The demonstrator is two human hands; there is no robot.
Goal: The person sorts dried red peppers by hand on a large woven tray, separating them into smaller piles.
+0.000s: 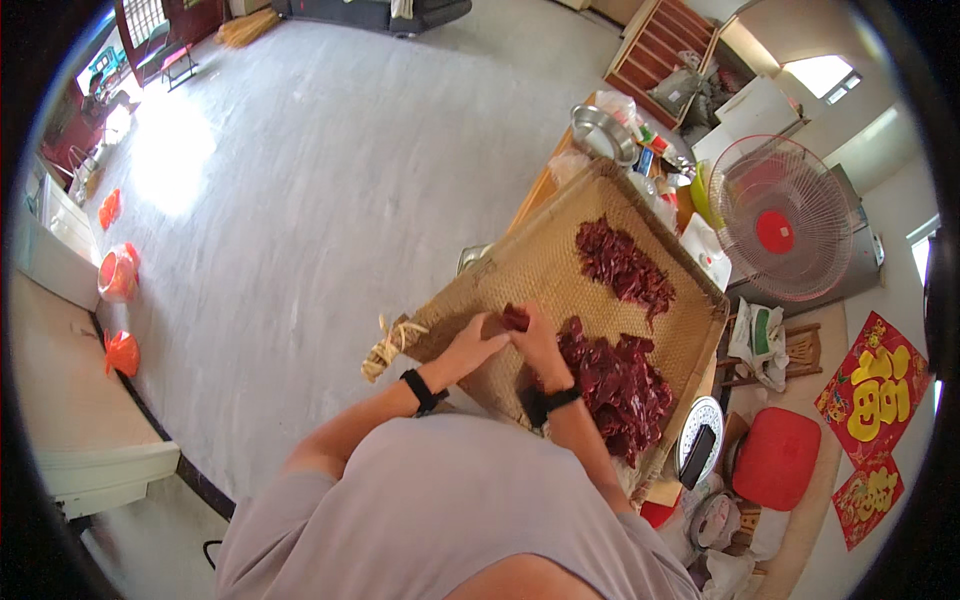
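Note:
A large woven bamboo tray (470,300) lies in front of me, slanting away to the right. Glossy dark red pieces that look like dried chili peppers (620,390) are heaped beside my right forearm. A second pile of chili pieces (625,265), looking smaller and more broken, sits farther up the tray. Over the tray's near left part, my right hand (540,345) is closed on one dark red chili pepper (516,318). My left hand (475,348) meets it there, its fingers closed at the same pepper; its fingertips are partly hidden. Both wrists wear black bands.
The tray rests on a wooden table (540,195) with a metal bowl (603,135) and packages behind it. To the right stand a fan (780,225), a perforated metal plate (700,440) and a red stool (777,458). Straw-like bundle ends (385,350) stick out at the tray's left corner.

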